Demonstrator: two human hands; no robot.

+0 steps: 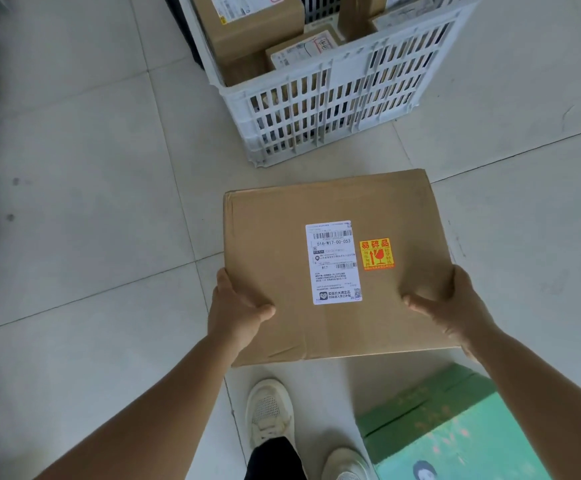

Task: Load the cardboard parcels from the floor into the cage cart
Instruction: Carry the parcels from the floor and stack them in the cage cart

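Tiled floor (74, 237), one held parcel (282, 237), two hands.

The light around me is bright, even and soft, with no glare on the pale floor (91, 202). My arms throw only faint shadows. The wide lens bends the tile lines toward the edges. The far left edge is dark and smeared, and the label (333, 262) print is partly blurred.

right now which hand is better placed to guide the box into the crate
Right, marginally: both hands grip the cardboard box, but the right hand sits nearer the white crate than the left hand.
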